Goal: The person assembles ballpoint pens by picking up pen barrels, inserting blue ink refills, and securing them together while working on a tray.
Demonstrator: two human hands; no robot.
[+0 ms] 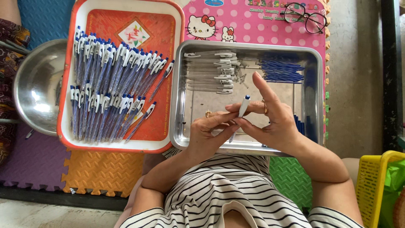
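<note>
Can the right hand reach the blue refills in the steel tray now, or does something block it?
Probably yes. The right hand is over the steel tray, nothing covers the blue refills, but it holds a pen together with the left hand.

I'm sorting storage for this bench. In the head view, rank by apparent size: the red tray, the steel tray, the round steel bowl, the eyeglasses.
1 and 2. Steel tray and red tray: too alike to rank.
3. Round steel bowl, partly hidden under the red tray, so unsure.
4. Eyeglasses, clearly smallest.
</note>
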